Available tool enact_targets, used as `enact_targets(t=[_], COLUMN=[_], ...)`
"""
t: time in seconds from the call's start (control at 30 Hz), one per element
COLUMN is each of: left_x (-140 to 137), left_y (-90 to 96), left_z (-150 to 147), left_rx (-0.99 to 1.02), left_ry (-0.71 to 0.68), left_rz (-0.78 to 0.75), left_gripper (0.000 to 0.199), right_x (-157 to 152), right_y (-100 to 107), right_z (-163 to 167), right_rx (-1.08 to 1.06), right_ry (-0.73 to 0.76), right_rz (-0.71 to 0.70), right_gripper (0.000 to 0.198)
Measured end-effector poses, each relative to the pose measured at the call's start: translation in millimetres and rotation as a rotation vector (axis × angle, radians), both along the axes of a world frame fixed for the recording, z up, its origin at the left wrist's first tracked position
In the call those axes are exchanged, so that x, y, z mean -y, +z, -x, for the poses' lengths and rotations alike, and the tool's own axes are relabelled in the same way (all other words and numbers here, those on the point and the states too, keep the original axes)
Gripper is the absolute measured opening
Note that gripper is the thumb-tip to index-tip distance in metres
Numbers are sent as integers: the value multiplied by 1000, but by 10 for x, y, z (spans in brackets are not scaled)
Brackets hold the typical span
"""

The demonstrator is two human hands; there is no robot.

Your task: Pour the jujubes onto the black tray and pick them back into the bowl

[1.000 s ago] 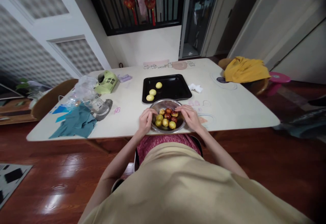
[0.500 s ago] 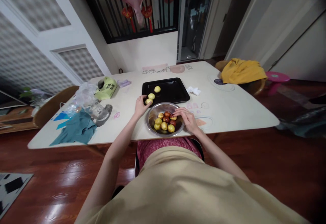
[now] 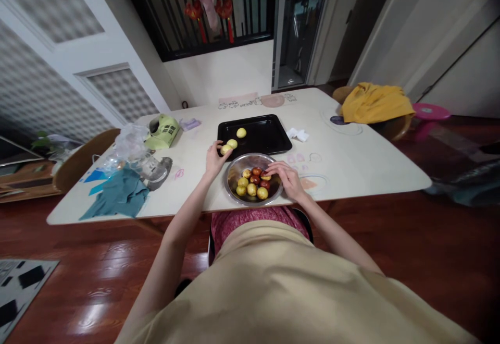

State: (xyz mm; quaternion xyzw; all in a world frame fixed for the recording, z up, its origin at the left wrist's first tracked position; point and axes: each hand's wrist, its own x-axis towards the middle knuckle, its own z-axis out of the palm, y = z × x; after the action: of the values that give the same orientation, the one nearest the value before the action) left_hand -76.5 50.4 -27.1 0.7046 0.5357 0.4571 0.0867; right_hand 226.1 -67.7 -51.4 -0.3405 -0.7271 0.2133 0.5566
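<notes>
My left hand (image 3: pixel 214 159) pinches a pale yellow fruit (image 3: pixel 225 149), which looks like a jujube, between thumb and fingers at the near left corner of the black tray (image 3: pixel 260 133). Another yellow jujube (image 3: pixel 232 144) touches or nearly touches it, and a third (image 3: pixel 241 133) lies farther back in the tray. In front of the tray stands a metal bowl (image 3: pixel 231 193) with several red-brown and yellow-green jujubes (image 3: pixel 252 189). Over the bowl's right rim reaches my right hand (image 3: pixel 287 179), fingers stretched out and fingertips at a jujube inside; its thumb is not clear.
On the table's left lie a teal cloth (image 3: pixel 121 195), clear plastic bags (image 3: pixel 133 143), a green visor (image 3: pixel 163 131) and a purple item (image 3: pixel 189 124). A crumpled tissue (image 3: pixel 297 135) sits right of the tray. A yellow cloth (image 3: pixel 377 104) hangs over a chair at the right.
My left hand and the jujube in its fingers have shifted slightly left. My right hand stays at the bowl. The whole view has tilted a little.
</notes>
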Motion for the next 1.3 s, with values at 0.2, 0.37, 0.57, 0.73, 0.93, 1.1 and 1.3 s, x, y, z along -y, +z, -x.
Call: enact_targets(t=[0.2, 0.37, 0.57, 0.73, 0.93, 1.1, 1.3], left_x=[423, 842, 968, 971, 959, 959, 919], left_y=[371, 495, 437, 403, 376, 382, 387], left_z=[-272, -666, -788, -716, -732, -690, -554], left_rx=[94, -51, -153, -207, -206, -194, -78], left_ry=[-265, -575, -630, -643, -690, -686, -653], left_rz=[-41, 86, 119, 158, 179, 137, 139], left_gripper=[44, 47, 44, 47, 49, 49, 41], right_x=[-4, -1, 26, 54, 39, 27, 27], right_y=[-14, -33, -26, 10, 1, -2, -4], right_z=[10, 12, 24, 36, 30, 22, -2], right_rx=[-18, -22, -23, -16, -4, 14, 77], right_ry=[-2, -34, -100, -128, -127, -133, -85], right_rz=[-22, -58, -83, -85, -94, -113, -159], right_gripper=[63, 56, 52, 50, 50, 52, 44])
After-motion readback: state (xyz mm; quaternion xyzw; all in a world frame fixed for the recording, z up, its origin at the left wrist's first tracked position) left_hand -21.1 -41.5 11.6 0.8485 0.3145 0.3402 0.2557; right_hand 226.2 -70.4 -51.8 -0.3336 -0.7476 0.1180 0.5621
